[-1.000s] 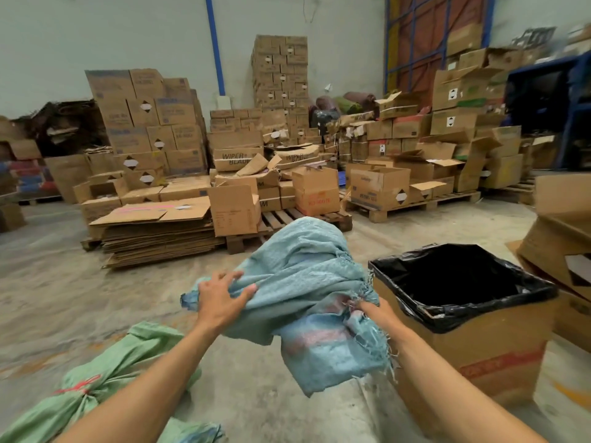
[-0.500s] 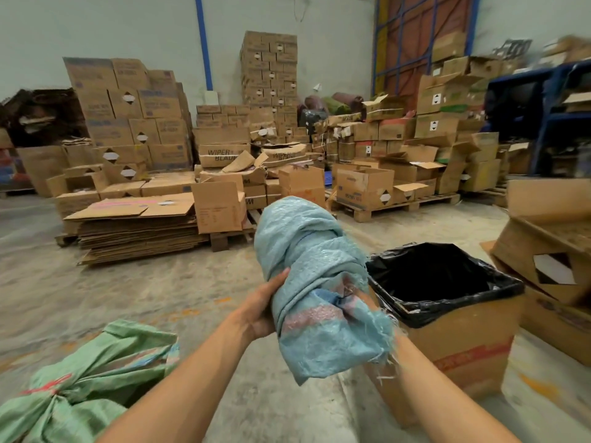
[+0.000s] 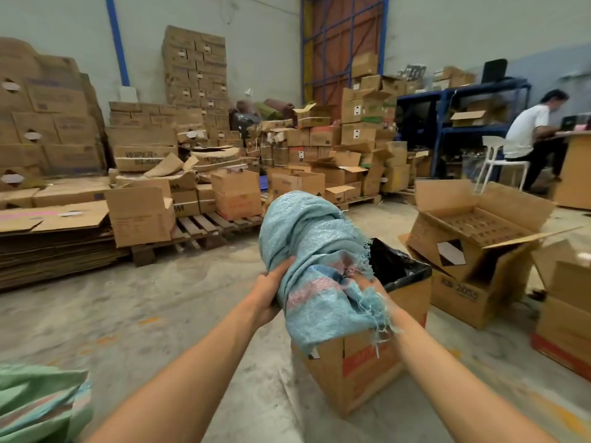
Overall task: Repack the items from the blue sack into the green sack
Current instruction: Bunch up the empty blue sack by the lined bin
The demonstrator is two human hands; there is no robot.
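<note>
The blue sack (image 3: 307, 251) is crumpled into a thick roll, held upright in front of me above the near corner of a lined box. My left hand (image 3: 270, 290) grips the roll from the left, fingers curled around its lower part. My right hand (image 3: 367, 284) is mostly hidden under the frayed blue fabric and grips the roll from the right. The green sack (image 3: 38, 407) lies on the floor at the bottom left corner, only partly in view.
A cardboard box with a black liner (image 3: 396, 266) stands on the floor just right of the roll. Open cartons (image 3: 473, 238) sit further right. Pallets with stacked boxes (image 3: 192, 174) fill the back. A person sits at a desk (image 3: 527, 129) far right.
The view has swung right, bringing the seated person into sight. Both hands squeezed the blue sack from a loose bundle into a tight roll and carried it over the lined box.
</note>
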